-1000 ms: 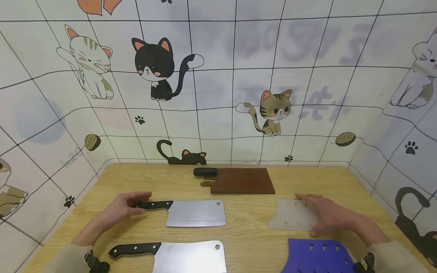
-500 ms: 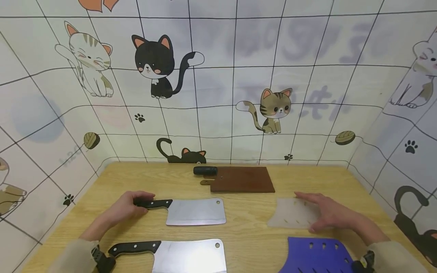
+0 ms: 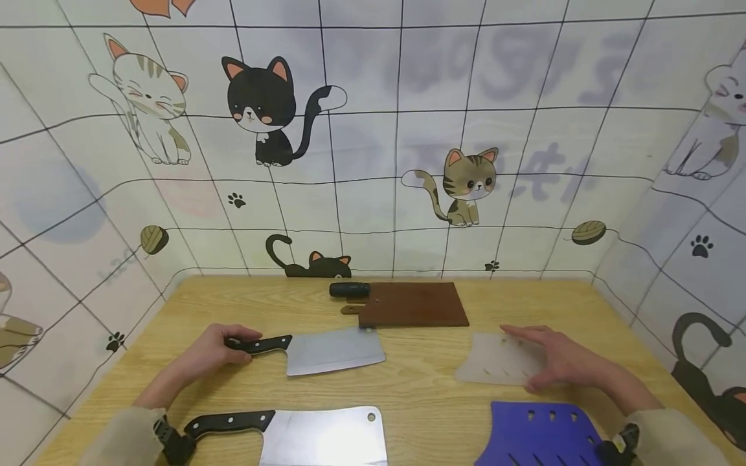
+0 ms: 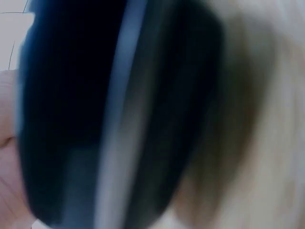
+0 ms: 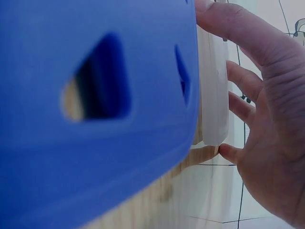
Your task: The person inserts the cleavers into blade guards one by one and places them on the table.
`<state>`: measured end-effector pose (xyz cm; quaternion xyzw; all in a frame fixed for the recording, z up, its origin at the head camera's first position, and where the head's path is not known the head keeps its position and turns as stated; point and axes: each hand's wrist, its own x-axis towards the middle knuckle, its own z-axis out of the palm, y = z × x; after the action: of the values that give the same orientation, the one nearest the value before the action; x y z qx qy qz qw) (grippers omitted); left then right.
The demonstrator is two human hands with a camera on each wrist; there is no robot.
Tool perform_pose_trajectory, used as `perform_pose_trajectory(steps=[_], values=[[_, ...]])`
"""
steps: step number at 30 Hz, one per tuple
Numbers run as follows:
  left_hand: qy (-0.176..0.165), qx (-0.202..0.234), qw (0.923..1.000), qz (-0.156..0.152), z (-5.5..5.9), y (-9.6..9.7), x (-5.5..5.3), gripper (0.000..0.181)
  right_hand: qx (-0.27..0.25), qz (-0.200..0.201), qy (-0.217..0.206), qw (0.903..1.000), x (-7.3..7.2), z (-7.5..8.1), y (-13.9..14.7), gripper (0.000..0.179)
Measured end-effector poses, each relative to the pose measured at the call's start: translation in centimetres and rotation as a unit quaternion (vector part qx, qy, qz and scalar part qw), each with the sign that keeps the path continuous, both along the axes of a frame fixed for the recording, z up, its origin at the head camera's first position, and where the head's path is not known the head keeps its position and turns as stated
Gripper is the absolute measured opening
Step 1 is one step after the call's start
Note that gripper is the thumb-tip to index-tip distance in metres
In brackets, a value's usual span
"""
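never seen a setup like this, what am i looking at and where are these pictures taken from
No machine here: someone is working barehanded. The wide picture is taken from the head, looking forward and down; the two close-ups come from the wrists, the left one badly blurred. The wood-grain table bears a front cleaver, a blue slotted piece and, at the back, a brown piece with a black handle. The left hand holds another cleaver by its handle; the right hand grips a whitish slotted piece between thumb and fingers.
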<state>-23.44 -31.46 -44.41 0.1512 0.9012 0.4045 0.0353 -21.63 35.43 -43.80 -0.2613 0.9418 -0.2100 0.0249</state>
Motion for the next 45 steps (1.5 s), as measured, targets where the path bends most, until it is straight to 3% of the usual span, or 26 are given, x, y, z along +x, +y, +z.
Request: perform_pose_trajectory(steps=[12,19,31,39,45], values=[[-0.036,0.033,0.9977,-0.047,0.6,0.1,-0.1,0.038,0.006,-0.011,0.001,0.9999,-0.5,0.6,0.2,0.1],[-0.072,0.047,0.9955,-0.041,0.6,0.3,-0.1,0.041,0.005,0.02,0.046,0.9987,-0.7,0.7,-0.1,0.091],[-0.064,0.057,0.9947,-0.056,1.1,1.4,0.0,0.04,-0.001,0.023,0.058,0.9981,-1.2,1.0,-0.7,0.091],[-0.054,0.036,0.9962,-0.057,1.5,2.5,-0.1,0.04,-0.004,0.028,0.062,0.9977,-1.1,1.4,-1.6,0.091],[-0.045,0.055,0.9956,-0.061,2.1,3.5,-0.6,0.041,-0.012,0.044,0.068,0.9966,-0.9,1.4,-2.8,0.089]])
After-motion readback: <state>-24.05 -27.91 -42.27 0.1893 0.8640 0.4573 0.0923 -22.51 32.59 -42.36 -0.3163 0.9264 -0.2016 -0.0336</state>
